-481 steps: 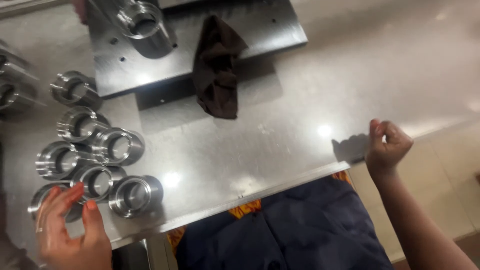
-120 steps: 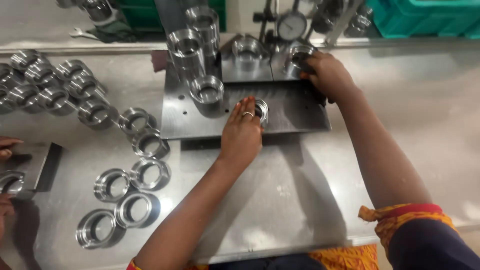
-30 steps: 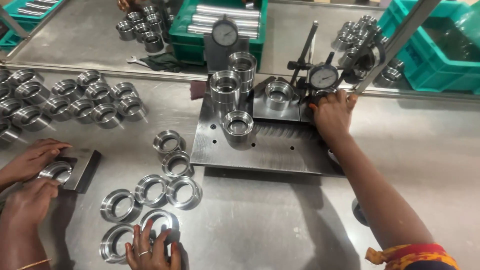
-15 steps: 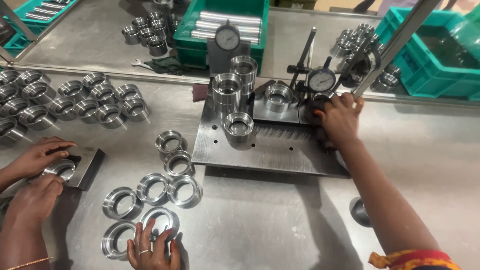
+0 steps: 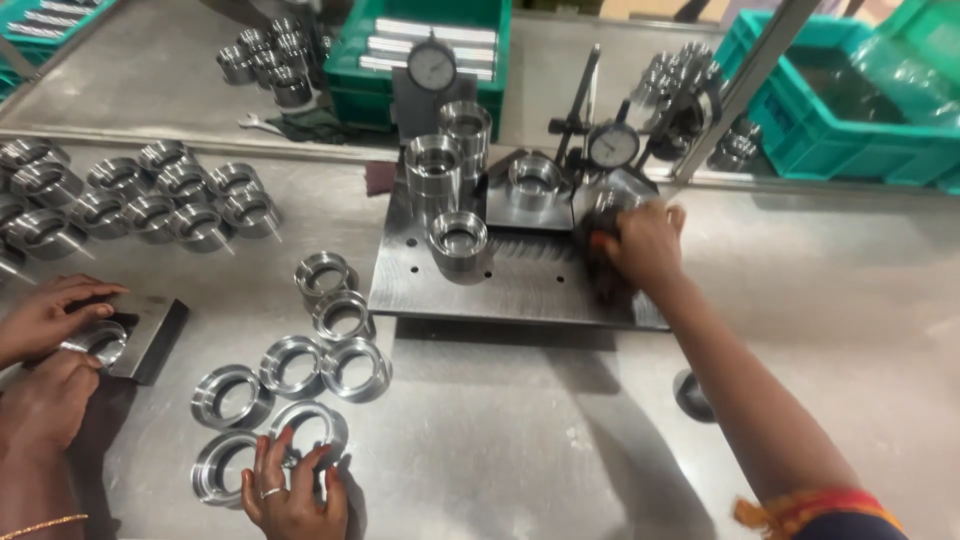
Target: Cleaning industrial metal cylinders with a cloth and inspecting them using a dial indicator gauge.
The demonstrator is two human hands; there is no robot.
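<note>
My right hand (image 5: 640,243) reaches across the steel fixture plate (image 5: 520,290) and is closed on a metal ring (image 5: 603,207) beneath the right dial gauge (image 5: 612,146). My left hand (image 5: 292,490), which wears a finger ring, sits at the table's near edge with its fingers curled over a machined metal ring (image 5: 312,428) lying flat. More loose rings (image 5: 355,365) lie just beyond it. On the plate stand a short sleeve (image 5: 458,237) and two taller sleeves (image 5: 432,168).
Another person's two hands (image 5: 48,318) work a ring on a small steel block (image 5: 150,335) at the left. Rows of finished rings (image 5: 150,200) fill the far left. Green crates (image 5: 850,110) and a second dial gauge (image 5: 431,68) stand at the back.
My right hand stays at the right gauge and has shifted slightly on the ring. My left hand stays on the near ring. The other person's hands keep working on the block.
</note>
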